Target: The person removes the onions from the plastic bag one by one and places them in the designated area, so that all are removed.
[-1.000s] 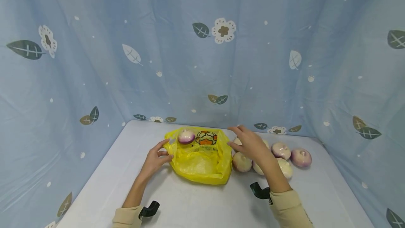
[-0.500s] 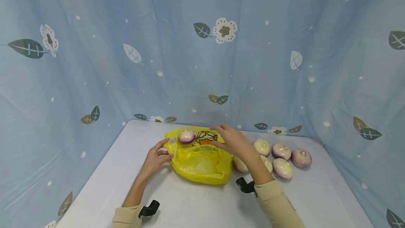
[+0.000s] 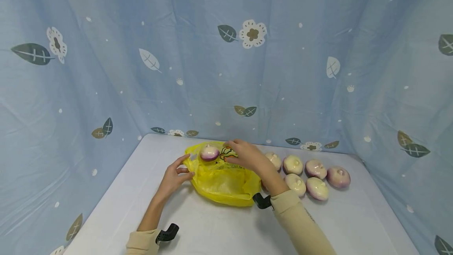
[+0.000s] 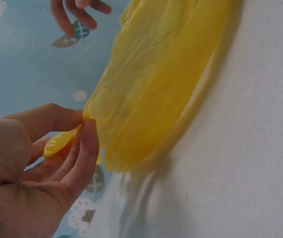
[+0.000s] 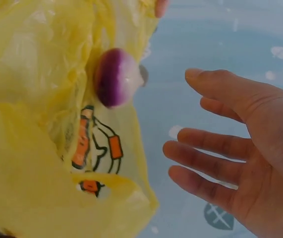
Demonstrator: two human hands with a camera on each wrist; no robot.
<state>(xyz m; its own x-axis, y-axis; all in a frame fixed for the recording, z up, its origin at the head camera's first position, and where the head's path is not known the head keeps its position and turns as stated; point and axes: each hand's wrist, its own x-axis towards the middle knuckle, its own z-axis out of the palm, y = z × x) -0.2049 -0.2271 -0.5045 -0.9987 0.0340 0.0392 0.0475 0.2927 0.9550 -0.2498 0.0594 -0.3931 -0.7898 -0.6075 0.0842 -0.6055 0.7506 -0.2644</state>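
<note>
A yellow plastic bag (image 3: 223, 186) with a printed duck lies on the white table. My left hand (image 3: 173, 178) pinches its left edge between thumb and fingertips, as the left wrist view shows close up on the bag (image 4: 156, 94). On the bag's back left part sits a purple and white onion (image 3: 210, 152). My right hand (image 3: 245, 154) hovers over the bag's right side, right of that onion, covering part of the duck print. In the right wrist view the right hand (image 5: 240, 144) has spread fingers with nothing in them, facing the onion (image 5: 115, 78).
Several more onions (image 3: 293, 164) stand grouped on the table (image 3: 226, 231) to the right of the bag, some partly behind my right forearm. A blue curtain (image 3: 198, 70) with leaves and flowers hangs behind and at both sides of the table.
My right hand has moved left, from above the grouped onions to over the bag near the single onion. The left hand keeps its pinch on the bag, and the bag has stayed put.
</note>
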